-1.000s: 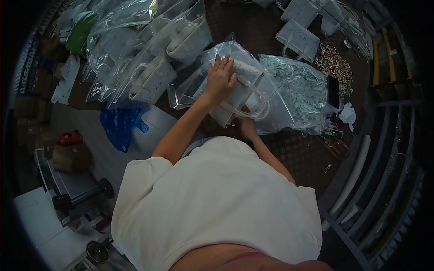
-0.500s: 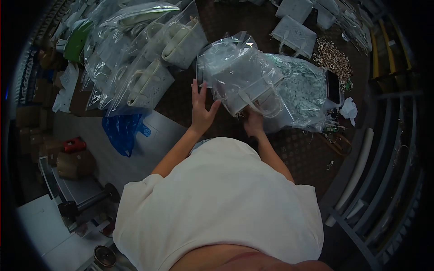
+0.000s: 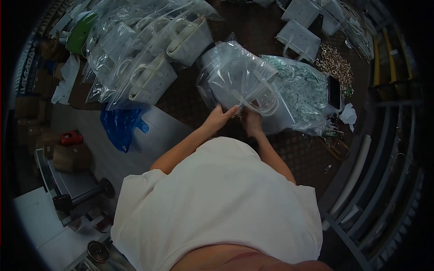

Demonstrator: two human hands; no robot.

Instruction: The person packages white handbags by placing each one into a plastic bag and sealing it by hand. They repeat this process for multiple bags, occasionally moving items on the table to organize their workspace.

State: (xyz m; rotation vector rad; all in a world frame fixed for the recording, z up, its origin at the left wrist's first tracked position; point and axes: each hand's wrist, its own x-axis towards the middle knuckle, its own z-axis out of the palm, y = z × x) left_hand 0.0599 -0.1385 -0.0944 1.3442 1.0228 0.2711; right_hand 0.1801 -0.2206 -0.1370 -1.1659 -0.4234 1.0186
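A pale handbag (image 3: 235,67) in a clear plastic sleeve lies in front of me, its handles toward the right. My left hand (image 3: 220,118) is closed at the bag's near edge, thumb and fingers pinching the plastic sleeve there. Close to its right, my right hand (image 3: 251,121) is at the bag's opening beside the handles; its fingers are hidden under the bag and plastic. Just right of the bag lies a clear plastic bag of small pale green packets (image 3: 305,92), with a dark phone (image 3: 334,91) at its right edge.
Several plastic-wrapped handbags (image 3: 151,81) are heaped at the upper left. A blue plastic bag (image 3: 120,128) hangs below them. At the upper right are more pale handbags (image 3: 299,39), a pile of gold metal clips (image 3: 335,65) and crumpled white paper (image 3: 348,116).
My left hand has moved right and down from beside the bag and closed at its near edge. The sleeve now lies smoother over the handbag. My right hand has stayed nearly in place.
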